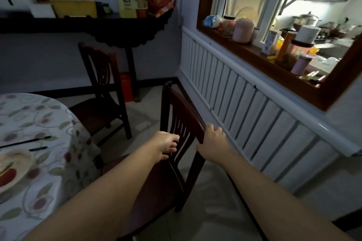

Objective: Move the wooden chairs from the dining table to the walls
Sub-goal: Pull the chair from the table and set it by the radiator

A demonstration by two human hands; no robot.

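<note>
The near chair (176,123), lower centre of frame, is being gripped at its backrest by left hand (166,146) and right hand (213,143) — fingers closed — and is best being lifted level toward the wall (244,103), clear of the desk (39,123).

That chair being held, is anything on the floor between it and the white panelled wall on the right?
Nothing visible. Both hands, left and right, grip the chair by its backrest, and the strip of floor between it and the white panelled wall looks bare. The second chair stands off toward the far wall.
</note>
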